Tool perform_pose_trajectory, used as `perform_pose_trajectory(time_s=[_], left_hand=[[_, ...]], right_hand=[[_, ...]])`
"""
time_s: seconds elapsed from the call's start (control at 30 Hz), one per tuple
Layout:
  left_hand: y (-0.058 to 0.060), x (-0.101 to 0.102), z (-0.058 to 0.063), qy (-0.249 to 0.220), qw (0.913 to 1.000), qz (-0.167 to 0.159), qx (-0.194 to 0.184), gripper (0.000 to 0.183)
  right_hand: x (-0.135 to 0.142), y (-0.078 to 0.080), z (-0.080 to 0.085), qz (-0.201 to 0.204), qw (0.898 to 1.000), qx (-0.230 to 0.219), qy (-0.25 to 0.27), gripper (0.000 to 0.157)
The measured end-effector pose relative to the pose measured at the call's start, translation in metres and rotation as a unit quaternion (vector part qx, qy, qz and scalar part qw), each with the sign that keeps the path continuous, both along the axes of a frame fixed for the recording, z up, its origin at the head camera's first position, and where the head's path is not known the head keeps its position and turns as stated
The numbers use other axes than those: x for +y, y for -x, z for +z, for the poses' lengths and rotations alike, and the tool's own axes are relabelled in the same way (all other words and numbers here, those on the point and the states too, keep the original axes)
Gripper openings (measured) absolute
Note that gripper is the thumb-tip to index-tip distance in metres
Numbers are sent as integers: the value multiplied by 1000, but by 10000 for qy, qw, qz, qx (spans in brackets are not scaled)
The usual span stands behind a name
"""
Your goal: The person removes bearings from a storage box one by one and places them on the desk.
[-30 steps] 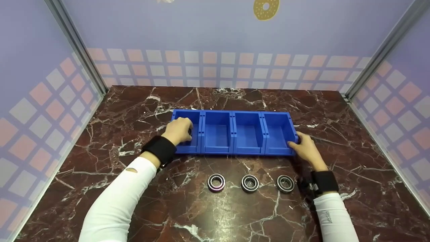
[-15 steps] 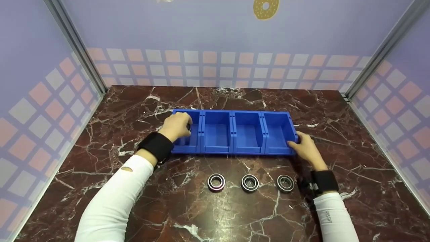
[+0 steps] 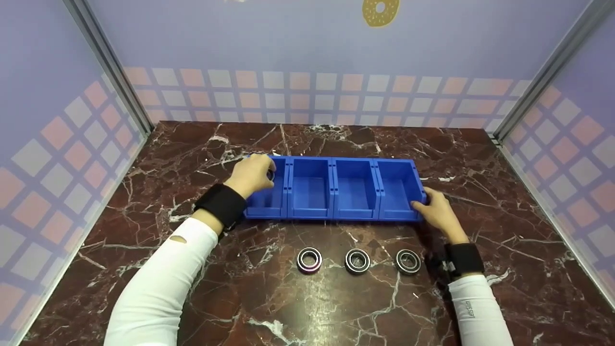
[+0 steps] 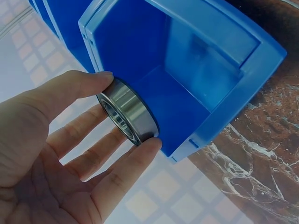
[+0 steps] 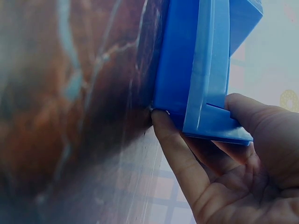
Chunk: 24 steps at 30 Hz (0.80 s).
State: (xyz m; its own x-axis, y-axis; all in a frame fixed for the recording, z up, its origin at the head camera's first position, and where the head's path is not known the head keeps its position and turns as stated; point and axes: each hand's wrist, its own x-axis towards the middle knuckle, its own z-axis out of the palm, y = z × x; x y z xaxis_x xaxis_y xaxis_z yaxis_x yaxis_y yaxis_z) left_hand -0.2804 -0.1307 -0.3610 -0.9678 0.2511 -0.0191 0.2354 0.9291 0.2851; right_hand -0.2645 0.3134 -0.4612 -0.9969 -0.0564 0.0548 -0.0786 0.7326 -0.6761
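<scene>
My left hand [image 3: 251,174] pinches a steel ball bearing [image 4: 133,109] between thumb and fingertips, over the leftmost compartment of a blue four-part bin row [image 3: 310,214]. In the left wrist view the bearing is tilted on edge close to the compartment's opening. My right hand [image 3: 436,211] grips the right end wall of the bin row, thumb on the inner side and fingers outside; the right wrist view shows the blue wall [image 5: 201,70] between them. On the table in front of the bins lie three more bearings: one left [image 3: 309,260], one middle [image 3: 358,261], one right [image 3: 408,262].
The dark red marble-patterned table [image 3: 230,298] carries everything. Lilac walls with pink and white squares [image 3: 326,96] enclose it at the back and both sides, with grey metal posts [image 3: 113,67] at the corners.
My left hand has risen slightly and drawn back toward the rear left of the leftmost compartment, still holding the bearing. The right hand and the bearings on the table stay put.
</scene>
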Motion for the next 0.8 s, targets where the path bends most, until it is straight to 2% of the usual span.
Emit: perform_pose_trajectory(time_s=[0.37,0.8], left_hand=[[-2,-1,4,38,10000,84,-5,43],[-13,0,9,77,9999,101,90,40]], right_hand=[[0,1,-2,19,10000,41,66,47],[0,0,0,-13,10000,-60,21,48]])
